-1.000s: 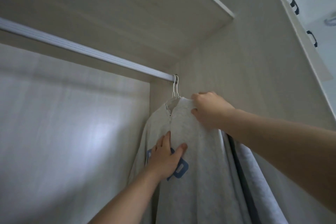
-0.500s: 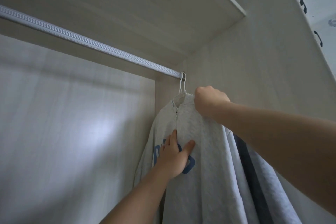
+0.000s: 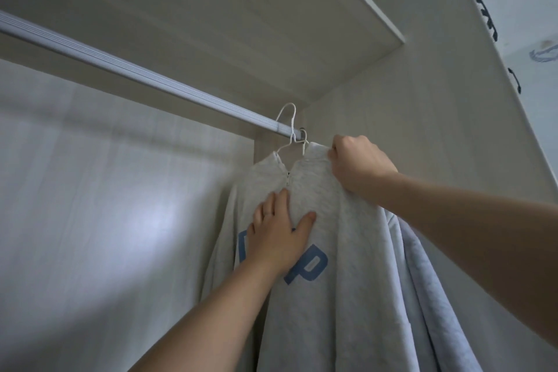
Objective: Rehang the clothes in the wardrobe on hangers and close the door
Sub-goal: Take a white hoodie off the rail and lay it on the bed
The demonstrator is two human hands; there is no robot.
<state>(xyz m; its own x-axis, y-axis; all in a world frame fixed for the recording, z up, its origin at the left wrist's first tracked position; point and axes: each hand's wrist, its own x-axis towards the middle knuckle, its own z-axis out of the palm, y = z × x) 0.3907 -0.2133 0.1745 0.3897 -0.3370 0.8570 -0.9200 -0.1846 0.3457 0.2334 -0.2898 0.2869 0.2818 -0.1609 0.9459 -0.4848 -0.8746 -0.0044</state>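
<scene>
Your rail runs from the left edge to its end at the side wall. The open room lies along it to the left, with the shelf close above. The grey sweatshirt hangs crowded into the right-hand corner on a white hanger. Your right hand has its fingers curled round the sweatshirt's shoulder beside the collar. Your left hand lies flat, fingers straight, on the chest just above a blue letter P.

Half a second ago the hanger's hook hung down tight at the rail's end. Now it stands up above the rail and a little further left, crossing in front of it — whether it bears on the rail you cannot tell.

A paler garment hangs between the sweatshirt and the side wall, under your right forearm. Black handles show on the white panel at far right.
</scene>
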